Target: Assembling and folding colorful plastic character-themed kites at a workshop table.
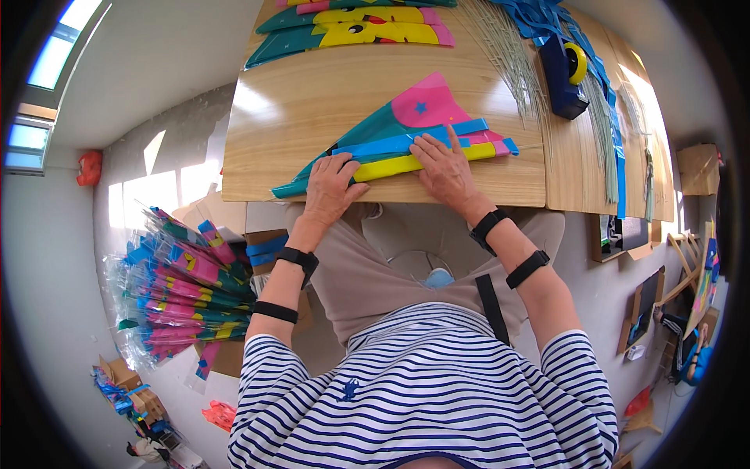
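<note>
A partly folded kite of thin pink, green and yellow sheet lies near the table's front edge. Its pink part, with a blue star, spreads out on the far side. Along the near side runs a narrow yellow fold, with blue strips lying lengthwise above it. My left hand grips the fold toward its green end, fingers bent over it and thumb pointing right. Farther right, my right hand holds the same fold, its index finger extended across the blue strip. The undersides of both hands are hidden.
More kites lie at the table's far side. Thin rods, a tape dispenser and blue ribbons are at the right. Bagged kites are heaped at my left. Another person's blue sleeve shows at far right.
</note>
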Available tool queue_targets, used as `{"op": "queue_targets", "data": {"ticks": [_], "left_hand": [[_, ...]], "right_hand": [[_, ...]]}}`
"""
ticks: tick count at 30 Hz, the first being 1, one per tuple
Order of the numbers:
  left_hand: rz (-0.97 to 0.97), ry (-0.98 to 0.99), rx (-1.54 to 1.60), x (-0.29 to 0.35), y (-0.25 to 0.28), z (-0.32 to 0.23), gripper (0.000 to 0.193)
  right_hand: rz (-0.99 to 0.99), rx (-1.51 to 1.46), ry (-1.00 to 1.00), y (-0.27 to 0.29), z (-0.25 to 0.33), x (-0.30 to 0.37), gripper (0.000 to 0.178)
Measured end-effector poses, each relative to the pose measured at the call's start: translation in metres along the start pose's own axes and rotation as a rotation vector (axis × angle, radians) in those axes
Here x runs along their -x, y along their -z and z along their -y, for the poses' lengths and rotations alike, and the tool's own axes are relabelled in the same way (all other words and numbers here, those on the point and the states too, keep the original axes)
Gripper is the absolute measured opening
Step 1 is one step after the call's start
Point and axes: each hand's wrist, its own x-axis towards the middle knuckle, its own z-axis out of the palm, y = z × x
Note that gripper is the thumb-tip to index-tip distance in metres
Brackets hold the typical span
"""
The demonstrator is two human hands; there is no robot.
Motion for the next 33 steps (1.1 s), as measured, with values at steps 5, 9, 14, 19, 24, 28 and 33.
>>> {"op": "queue_targets", "data": {"ticks": [5, 9, 14, 19, 24, 28, 33], "left_hand": [[0.03, 0.056, 0.077, -0.007, -0.001, 0.018, 0.021], [0.101, 0.179, 0.105, -0.024, -0.002, 0.029, 0.015], [0.115, 0.235, 0.119, -0.037, -0.011, 0.042, 0.016], [0.095, 0.28, 0.149, -0.042, -0.02, 0.045, 0.016], [0.074, 0.294, 0.136, -0.044, -0.022, 0.041, 0.015], [0.041, 0.33, 0.119, -0.047, -0.021, 0.034, 0.015], [0.063, 0.327, 0.099, -0.047, -0.02, 0.039, 0.013]], "right_hand": [[-0.087, -0.074, -0.03, 0.003, -0.004, -0.01, 0.033], [-0.028, -0.184, -0.16, 0.012, -0.005, -0.023, 0.019], [-0.029, -0.102, -0.141, 0.009, -0.014, -0.041, 0.014], [0.014, -0.078, -0.166, 0.001, -0.018, -0.059, 0.015], [0.013, -0.066, -0.202, -0.013, -0.023, -0.058, 0.019], [0.008, -0.037, -0.204, -0.016, -0.026, -0.056, 0.021], [0.017, -0.016, -0.183, -0.011, -0.025, -0.061, 0.023]]}}
